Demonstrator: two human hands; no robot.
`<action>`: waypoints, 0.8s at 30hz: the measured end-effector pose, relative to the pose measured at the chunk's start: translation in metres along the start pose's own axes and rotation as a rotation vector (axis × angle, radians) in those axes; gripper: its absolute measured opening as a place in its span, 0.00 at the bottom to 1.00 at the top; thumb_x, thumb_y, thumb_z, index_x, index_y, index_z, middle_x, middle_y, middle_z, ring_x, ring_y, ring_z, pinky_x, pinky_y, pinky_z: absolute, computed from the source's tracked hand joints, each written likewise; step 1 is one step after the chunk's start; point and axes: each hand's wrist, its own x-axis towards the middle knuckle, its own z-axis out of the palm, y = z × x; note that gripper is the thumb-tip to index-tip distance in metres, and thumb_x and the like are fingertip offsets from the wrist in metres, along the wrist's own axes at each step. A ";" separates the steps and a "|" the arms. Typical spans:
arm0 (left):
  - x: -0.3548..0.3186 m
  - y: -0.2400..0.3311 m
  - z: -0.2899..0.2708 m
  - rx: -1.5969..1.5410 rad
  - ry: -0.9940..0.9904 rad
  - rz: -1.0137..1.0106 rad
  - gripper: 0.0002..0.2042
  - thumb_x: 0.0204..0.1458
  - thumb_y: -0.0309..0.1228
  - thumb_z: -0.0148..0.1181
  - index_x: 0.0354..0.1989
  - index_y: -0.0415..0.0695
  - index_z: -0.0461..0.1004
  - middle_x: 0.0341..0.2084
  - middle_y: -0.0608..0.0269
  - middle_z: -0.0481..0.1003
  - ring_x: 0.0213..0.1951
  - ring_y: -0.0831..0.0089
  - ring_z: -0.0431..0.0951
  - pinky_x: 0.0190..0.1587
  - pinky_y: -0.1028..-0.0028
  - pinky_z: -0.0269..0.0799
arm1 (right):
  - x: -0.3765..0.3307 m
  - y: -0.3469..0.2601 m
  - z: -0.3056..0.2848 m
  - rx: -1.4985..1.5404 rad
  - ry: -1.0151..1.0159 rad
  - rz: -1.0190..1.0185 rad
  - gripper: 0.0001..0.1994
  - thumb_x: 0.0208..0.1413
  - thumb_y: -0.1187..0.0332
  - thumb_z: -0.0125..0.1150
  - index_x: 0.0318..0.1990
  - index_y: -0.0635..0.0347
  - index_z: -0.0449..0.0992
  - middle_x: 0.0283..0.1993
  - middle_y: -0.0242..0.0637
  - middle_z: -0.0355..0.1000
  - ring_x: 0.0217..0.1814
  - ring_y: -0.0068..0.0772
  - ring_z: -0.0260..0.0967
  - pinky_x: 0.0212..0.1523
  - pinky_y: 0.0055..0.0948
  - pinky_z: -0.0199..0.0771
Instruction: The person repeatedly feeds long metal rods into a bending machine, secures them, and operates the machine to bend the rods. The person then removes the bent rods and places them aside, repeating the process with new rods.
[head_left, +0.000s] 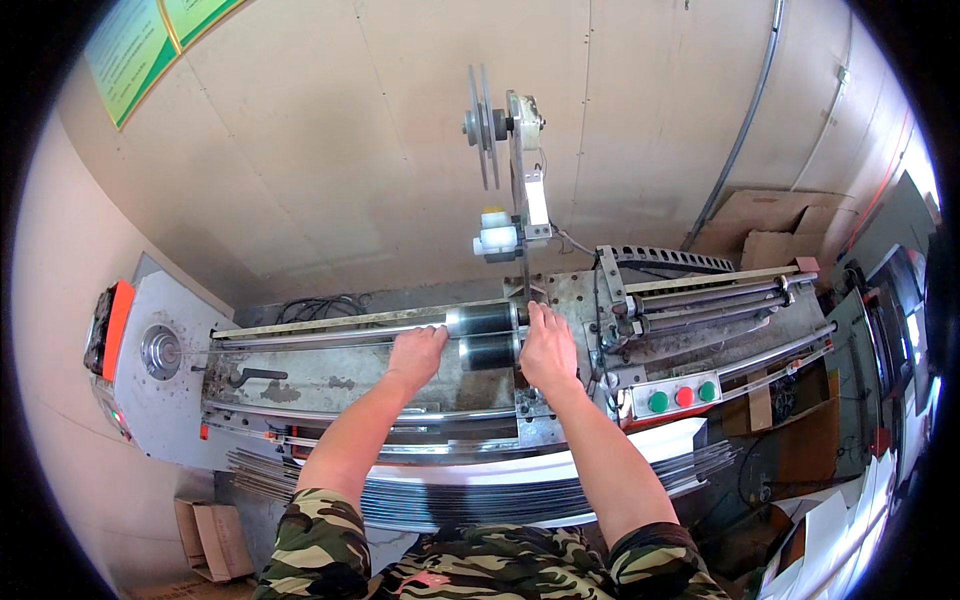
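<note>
A thin metal rod runs from the round chuck on the grey machine head at the left across the bed. My left hand is closed on this rod, just left of the two dark, shiny cylinders. At the carriage, right of those cylinders, my right hand is closed, palm down. The rod leads toward it, but its fingertips and whatever they grip are hidden. Above the carriage rises an upright arm with a spool of two thin discs and a white fitting.
A wrench lies on the bed at left. Many thin rods lie in front of the machine, before my body. A panel with green and red buttons is at right. Cardboard leans against the back wall; a box stands lower left.
</note>
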 end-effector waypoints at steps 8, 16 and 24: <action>0.000 -0.002 0.002 0.011 -0.032 -0.004 0.05 0.52 0.26 0.54 0.37 0.45 0.72 0.28 0.57 0.76 0.34 0.58 0.80 0.34 0.59 0.75 | 0.000 -0.005 -0.006 -0.009 -0.041 0.050 0.27 0.53 0.76 0.52 0.64 0.65 0.62 0.66 0.53 0.64 0.67 0.53 0.61 0.67 0.44 0.61; 0.001 0.000 0.002 0.025 -0.070 -0.020 0.06 0.54 0.27 0.51 0.39 0.45 0.72 0.30 0.57 0.78 0.36 0.59 0.81 0.36 0.60 0.76 | 0.000 -0.002 0.000 -0.018 -0.007 0.048 0.28 0.52 0.77 0.52 0.64 0.65 0.62 0.66 0.54 0.64 0.65 0.55 0.63 0.66 0.45 0.63; 0.002 -0.002 0.003 0.006 -0.113 -0.020 0.07 0.54 0.27 0.51 0.40 0.45 0.72 0.31 0.56 0.78 0.36 0.58 0.81 0.35 0.58 0.76 | 0.000 -0.002 -0.001 -0.025 0.029 0.059 0.27 0.52 0.78 0.52 0.64 0.65 0.63 0.65 0.54 0.64 0.64 0.56 0.63 0.64 0.45 0.66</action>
